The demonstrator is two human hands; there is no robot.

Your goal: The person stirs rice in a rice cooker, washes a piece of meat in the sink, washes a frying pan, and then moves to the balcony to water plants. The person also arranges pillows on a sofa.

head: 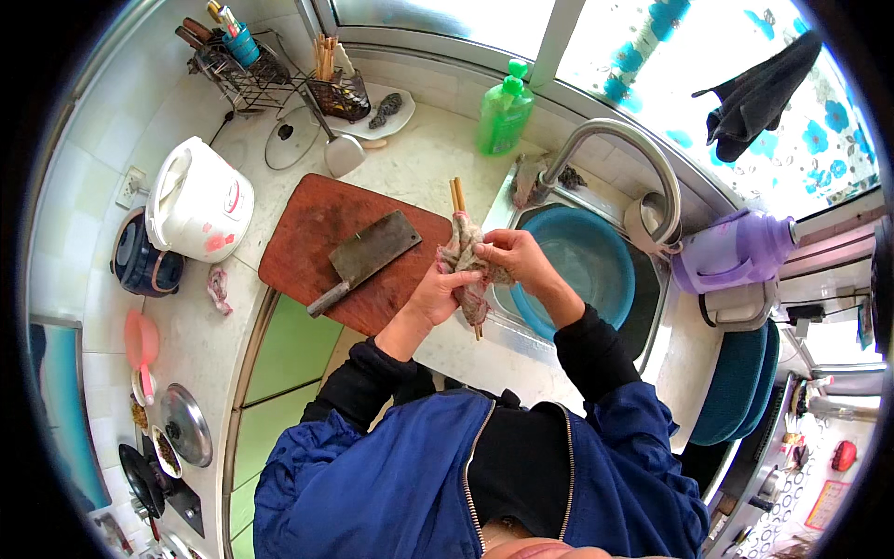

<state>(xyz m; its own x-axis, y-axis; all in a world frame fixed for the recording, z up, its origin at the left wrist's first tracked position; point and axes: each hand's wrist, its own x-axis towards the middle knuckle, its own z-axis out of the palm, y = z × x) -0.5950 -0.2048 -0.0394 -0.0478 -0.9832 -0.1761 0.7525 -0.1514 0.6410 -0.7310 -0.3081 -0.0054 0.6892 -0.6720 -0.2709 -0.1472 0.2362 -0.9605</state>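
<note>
My left hand (pixel 442 293) grips the lower part of a worn, damp-looking cloth (pixel 462 244) wrapped around a bundle of wooden chopsticks (pixel 457 194). The chopsticks' ends stick out above and below the cloth. My right hand (pixel 513 257) pinches the cloth's upper right side. Just left of my hands, a cleaver (pixel 376 248) lies flat on a reddish-brown wooden cutting board (pixel 300 230). To their right, a blue plastic basin (pixel 625 279) sits in the steel sink (pixel 653 307).
A curved faucet (pixel 614 126) arches over the basin. Behind stand a green pump bottle (pixel 505 115) and a wire utensil basket (pixel 340 96). At left are a white bucket (pixel 209 202) and a glass lid (pixel 292 140); a purple thermos (pixel 733 251) is at right.
</note>
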